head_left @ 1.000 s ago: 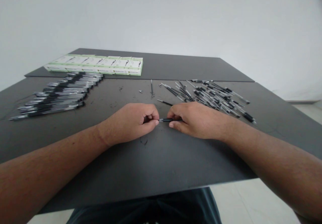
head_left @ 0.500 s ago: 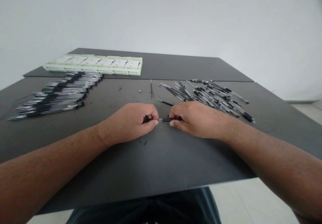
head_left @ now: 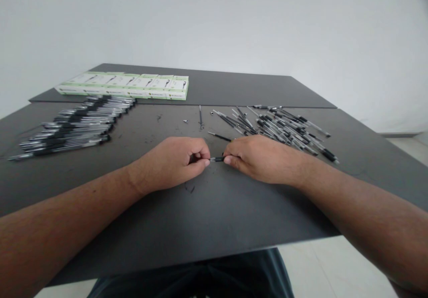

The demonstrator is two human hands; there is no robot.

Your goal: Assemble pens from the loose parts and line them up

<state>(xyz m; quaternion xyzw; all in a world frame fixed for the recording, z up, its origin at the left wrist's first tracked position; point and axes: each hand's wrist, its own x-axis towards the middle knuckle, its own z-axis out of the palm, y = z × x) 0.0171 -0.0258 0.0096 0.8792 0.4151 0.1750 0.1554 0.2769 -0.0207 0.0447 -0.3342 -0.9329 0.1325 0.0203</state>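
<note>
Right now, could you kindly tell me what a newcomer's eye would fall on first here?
Probably the two bare hands at the middle, with the left hand and right hand pinching a dark-gripped pen between them. Next, the long slanting row of pens at the left, with white-and-green boxes lined up behind it. At the right, a looser scatter of pen parts stands out.
</note>
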